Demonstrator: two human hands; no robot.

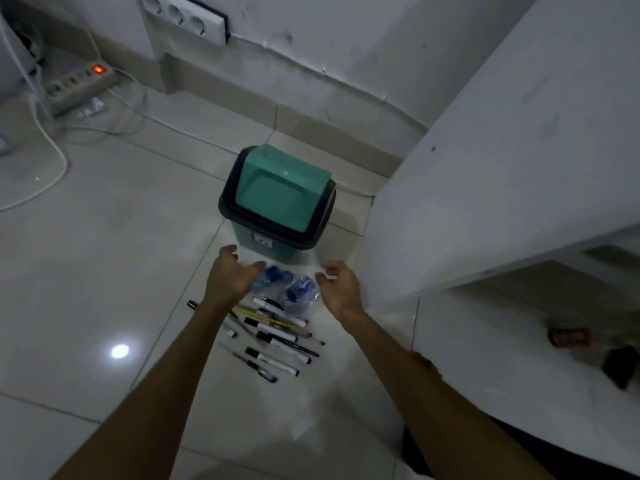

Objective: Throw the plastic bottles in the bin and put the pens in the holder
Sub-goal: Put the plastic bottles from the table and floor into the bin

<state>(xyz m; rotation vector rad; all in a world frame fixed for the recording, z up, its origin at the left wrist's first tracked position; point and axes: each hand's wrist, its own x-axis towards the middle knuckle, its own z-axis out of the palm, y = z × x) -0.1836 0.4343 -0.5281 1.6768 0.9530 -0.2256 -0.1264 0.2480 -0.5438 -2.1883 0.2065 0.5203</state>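
Note:
A green bin (pixel 277 199) with a black rim and a swing lid stands on the tiled floor. Just in front of it lie two crushed clear plastic bottles with blue labels, one on the left (pixel 272 277) and one on the right (pixel 299 296). Several pens and markers (pixel 277 337) lie in a loose pile nearer to me. My left hand (pixel 230 277) hovers open just left of the bottles. My right hand (pixel 341 289) hovers open just right of them. Neither hand holds anything. No pen holder is in view.
A white cabinet (pixel 502 150) rises on the right, with a low shelf holding a small reddish object (pixel 569 337) and a dark object (pixel 621 367). A power strip (pixel 79 83) and cables (pixel 52 157) lie at the far left by the wall.

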